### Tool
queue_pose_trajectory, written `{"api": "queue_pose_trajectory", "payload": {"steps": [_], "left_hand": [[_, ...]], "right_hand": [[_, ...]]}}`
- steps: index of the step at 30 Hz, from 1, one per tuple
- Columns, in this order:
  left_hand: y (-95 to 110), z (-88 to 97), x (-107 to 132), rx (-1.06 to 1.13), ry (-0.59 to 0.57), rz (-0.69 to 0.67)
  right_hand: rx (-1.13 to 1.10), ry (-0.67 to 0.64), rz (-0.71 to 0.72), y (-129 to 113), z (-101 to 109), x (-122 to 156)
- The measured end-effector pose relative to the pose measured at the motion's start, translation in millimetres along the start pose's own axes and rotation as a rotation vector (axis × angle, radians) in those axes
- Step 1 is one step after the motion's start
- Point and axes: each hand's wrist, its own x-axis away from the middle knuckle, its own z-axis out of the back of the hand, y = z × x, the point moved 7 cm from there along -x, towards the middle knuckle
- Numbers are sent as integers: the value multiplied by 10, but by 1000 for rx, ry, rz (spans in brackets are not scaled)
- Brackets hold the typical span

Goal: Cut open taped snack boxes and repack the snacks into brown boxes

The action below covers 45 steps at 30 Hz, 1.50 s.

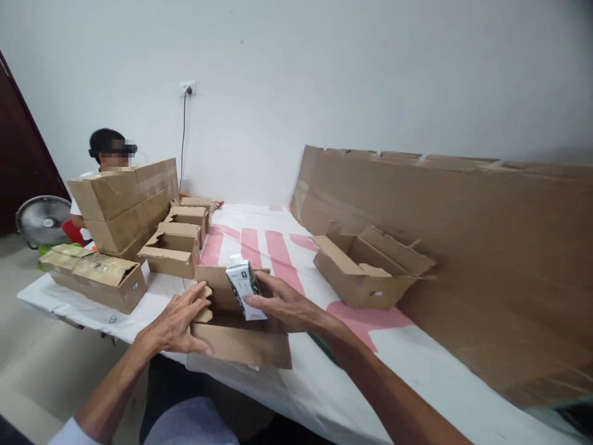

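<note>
My right hand (pixel 287 303) is closed around a white drink carton (pixel 243 287) with a dark patterned side and a white cap. It holds the carton tilted over an open cardboard box (pixel 245 346) at the table's front edge. My left hand (pixel 180 321) grips the left end of this box, its fingers on the end flap (pixel 206 306) and its thumb on the near wall. The inside of the box is shadowed and partly hidden behind the carton and my right hand.
Another open cardboard box (pixel 356 287) stands to the right, before a large cardboard sheet (pixel 463 247). Several open boxes (pixel 169 259) line the left, beside stacked closed boxes (pixel 125 207) and a taped box (pixel 102 278). A person (pixel 109 148) is behind the stack. A fan (pixel 44 221) stands far left.
</note>
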Motion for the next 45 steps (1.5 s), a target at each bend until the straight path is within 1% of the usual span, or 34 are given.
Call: {"api": "queue_pose_trajectory", "payload": {"steps": [2,4,6,8,10,13,16,18,20,23,25,29,33,36,39,42,45], "left_hand": [[-5,-13,-110,-90,-47,19],[-13,0,-203,-162,-78,44],[-20,26,-254,-190,-91,56],[-31,51,-255,-151,-93,54],[-63,93,-225,-61,-63,68],[-112,218,-183,120,51,93],[-62,350,-212,381,145,42],[22,388,-274,577,147,-6],[106,380,-347,734,123,-25],[162,339,-425,874,137,1],[165,315,-440,923,172,13],[162,297,-419,978,232,-4],[119,268,-400,977,267,50],[50,240,-414,975,302,82],[-43,225,-466,934,350,93],[-110,228,-551,922,378,72],[-146,248,-628,903,393,63]], "right_hand": [[-299,15,20,0,-138,-7],[-543,30,14,32,-329,-43],[-710,77,3,86,-491,-91],[-796,122,-10,140,-601,-130],[-817,138,-25,172,-662,-154],[-802,124,2,140,-681,-165],[-778,106,55,75,-685,-173],[-773,100,66,52,-707,-189],[-779,90,77,35,-741,-213],[-778,78,117,5,-776,-248],[-756,80,144,-4,-783,-269],[-717,85,166,7,-806,-310],[-707,134,191,2,-810,-336],[-703,140,178,2,-835,-371],[-725,154,158,24,-853,-434],[-742,184,161,46,-842,-512],[-789,160,167,49,-827,-586]]}}
